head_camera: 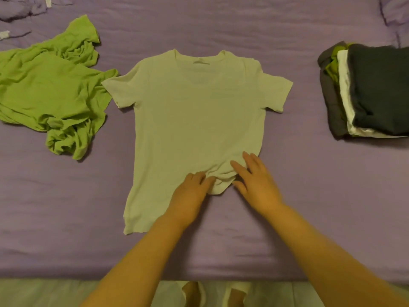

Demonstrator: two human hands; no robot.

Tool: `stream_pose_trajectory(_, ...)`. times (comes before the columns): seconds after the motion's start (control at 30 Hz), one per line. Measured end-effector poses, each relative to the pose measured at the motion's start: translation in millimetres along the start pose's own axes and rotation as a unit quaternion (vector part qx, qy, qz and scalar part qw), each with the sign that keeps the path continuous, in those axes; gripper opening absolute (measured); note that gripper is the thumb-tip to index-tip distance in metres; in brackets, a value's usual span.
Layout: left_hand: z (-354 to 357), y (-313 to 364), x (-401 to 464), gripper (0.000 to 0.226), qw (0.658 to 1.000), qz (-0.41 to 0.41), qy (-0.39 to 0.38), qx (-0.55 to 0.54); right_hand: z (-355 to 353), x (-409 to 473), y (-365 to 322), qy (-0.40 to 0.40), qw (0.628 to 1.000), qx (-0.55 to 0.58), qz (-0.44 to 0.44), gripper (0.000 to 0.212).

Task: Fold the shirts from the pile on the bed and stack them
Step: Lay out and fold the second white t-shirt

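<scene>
**Bunched hem on the white T-shirt**

At the near hem of the white T-shirt (194,120), spread flat on the purple bed (309,196), the left hand (190,191) has its fingers curled onto a rucked patch of cloth; its grip looks like a pinch. The right hand (256,180) presses beside it, fingers straight. Left of the T-shirt lie crumpled green shirts (51,89); right of it sits the folded stack (371,94). Risk, as I judge it: folding over that ruck would set a crease and skew the hem.
</scene>
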State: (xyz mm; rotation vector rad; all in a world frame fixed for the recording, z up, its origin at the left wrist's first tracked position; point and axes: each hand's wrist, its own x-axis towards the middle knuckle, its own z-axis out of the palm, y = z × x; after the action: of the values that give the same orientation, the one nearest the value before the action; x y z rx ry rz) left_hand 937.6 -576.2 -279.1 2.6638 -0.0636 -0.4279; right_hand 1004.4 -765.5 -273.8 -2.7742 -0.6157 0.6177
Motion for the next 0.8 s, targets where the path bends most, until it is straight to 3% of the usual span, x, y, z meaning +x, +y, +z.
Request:
stream_pose_trajectory(0.1,-14.3,-17.8,22.5,0.033,0.999,0.004,0.008,-0.04,1.7,23.5,2.4,-0.025,0.998,-0.027,-0.042,0.043)
stream_pose_trajectory(0.27,-34.2,-32.2,49.1,0.014,0.969,-0.152,0.066,-0.183,-20.7,52.0,7.0,0.061,0.997,0.022,-0.046,0.03)
stream_pose_trajectory(0.47,-50.9,-16.6,46.4,0.012,0.957,-0.143,0.107,-0.227,-39.3,57.9,13.4,0.079,0.995,0.037,-0.054,0.03)
stream_pose_trajectory(0.6,-60.5,9.7,38.0,0.011,0.891,-0.172,0.047,-0.417,-44.9,41.7,23.5,0.097,0.993,0.04,-0.059,0.027)
stream_pose_trajectory(0.67,-58.4,18.0,38.2,0.013,0.887,-0.181,0.014,-0.424,-44.0,23.3,20.0,0.11,0.984,0.113,-0.081,0.038)
stream_pose_trajectory(0.8,-50.3,26.2,31.1,0.012,0.869,-0.185,-0.039,-0.456,-37.3,-6.6,-3.8,0.062,0.966,0.228,-0.104,0.055)
